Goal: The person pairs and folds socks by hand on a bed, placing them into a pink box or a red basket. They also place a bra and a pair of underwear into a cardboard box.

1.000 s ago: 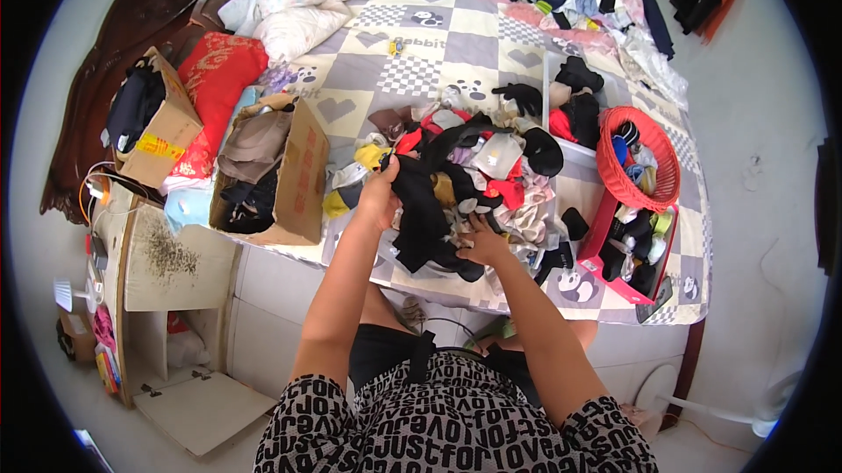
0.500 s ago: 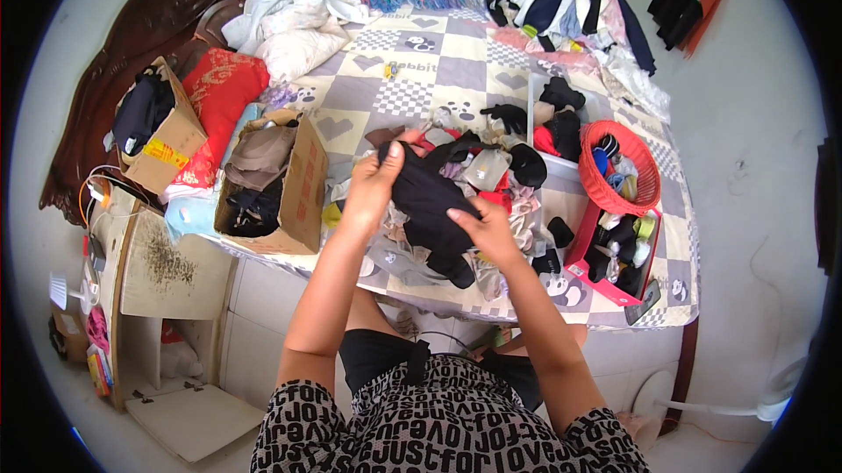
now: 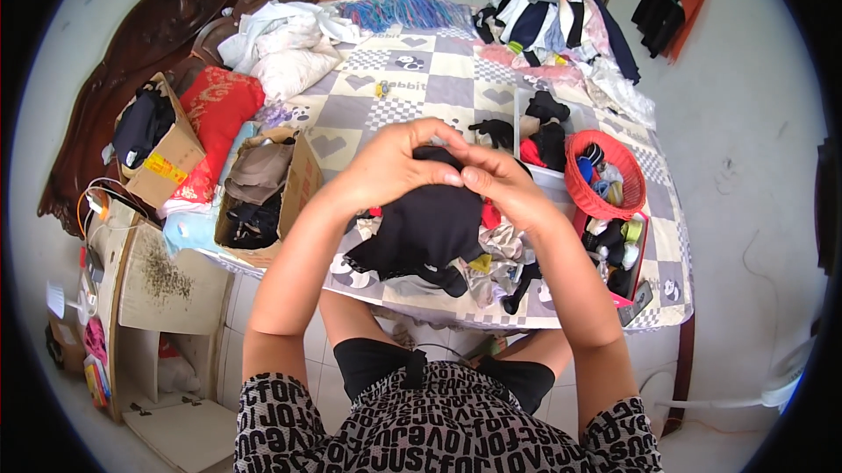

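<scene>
A black garment hangs spread out in front of me, its lower edge over the front of the bed. My left hand is closed on its upper part, fingers arched over and thumb below. Close beside it, my right hand is closed on the same cloth, the two thumbs nearly meeting. Black cloth shows between the fingers. Behind and around the garment lies a pile of mixed small clothes, partly hidden by it and by my hands. What kind of garment it is, I cannot make out.
On the right stand a red basket, a pink box of rolled items, a white bin and a phone. Cardboard boxes of clothes sit left, beside a red pillow. Heaped clothes lie far right.
My hands have come together at the garment's upper part, the left moving right. The black cloth now hangs wider and covers more of the pile. The view has shifted slightly.
</scene>
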Tool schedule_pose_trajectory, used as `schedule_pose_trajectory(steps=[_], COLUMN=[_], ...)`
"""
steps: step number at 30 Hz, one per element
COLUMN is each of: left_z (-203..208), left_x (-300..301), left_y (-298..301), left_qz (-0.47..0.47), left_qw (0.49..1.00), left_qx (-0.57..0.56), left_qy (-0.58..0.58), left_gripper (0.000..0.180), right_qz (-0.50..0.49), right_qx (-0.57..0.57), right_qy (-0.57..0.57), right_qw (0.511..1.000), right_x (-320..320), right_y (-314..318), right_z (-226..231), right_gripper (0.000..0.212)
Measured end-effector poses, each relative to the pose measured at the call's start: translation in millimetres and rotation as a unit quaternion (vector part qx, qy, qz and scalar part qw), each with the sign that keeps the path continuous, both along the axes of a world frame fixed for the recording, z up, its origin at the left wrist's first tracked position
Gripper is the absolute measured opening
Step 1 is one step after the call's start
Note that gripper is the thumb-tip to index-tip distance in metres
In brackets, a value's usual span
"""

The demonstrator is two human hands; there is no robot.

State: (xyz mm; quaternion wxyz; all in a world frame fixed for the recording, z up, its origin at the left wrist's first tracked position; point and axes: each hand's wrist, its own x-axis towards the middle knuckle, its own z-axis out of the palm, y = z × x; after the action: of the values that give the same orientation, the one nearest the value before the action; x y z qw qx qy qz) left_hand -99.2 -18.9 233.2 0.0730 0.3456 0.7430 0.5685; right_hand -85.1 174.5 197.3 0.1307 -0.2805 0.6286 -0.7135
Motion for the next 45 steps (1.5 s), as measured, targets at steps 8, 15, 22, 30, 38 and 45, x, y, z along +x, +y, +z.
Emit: schedule_pose_trajectory(steps=[8,15,22,30,38,45], left_z=[-4,2,38,63,67,65], left_x=[11,3,-6,-20,16,10], left_y=[-31,-37,-28,-15,45,42], left_qz=[-0.124,0.071,0.108,0.138,-0.066,0.062], left_qw=[0.967,0.836,0.818,0.86,0.989,0.976], left_qx=[-0.203,-0.377,-0.293,-0.255,0.13,-0.046], left_qy=[-0.094,0.392,0.483,0.421,0.025,0.205], left_gripper=[0.04,0.026,0.022,0.024,0.067,0.028], right_qz=[-0.105,-0.075,-0.142,-0.175,-0.212,-0.078], right_qx=[0.09,0.474,0.495,0.335,0.186,0.227], right_qy=[0.063,0.436,0.472,0.254,0.253,0.118], right_qw=[0.988,0.761,0.716,0.89,0.925,0.964], right_x=[-3,-1,1,-9,4,1], right_y=[53,85,103,109,34,57], right_z=[40,71,106,123,134,124], right_gripper=[0.022,0.033,0.04,0.039,0.031,0.034])
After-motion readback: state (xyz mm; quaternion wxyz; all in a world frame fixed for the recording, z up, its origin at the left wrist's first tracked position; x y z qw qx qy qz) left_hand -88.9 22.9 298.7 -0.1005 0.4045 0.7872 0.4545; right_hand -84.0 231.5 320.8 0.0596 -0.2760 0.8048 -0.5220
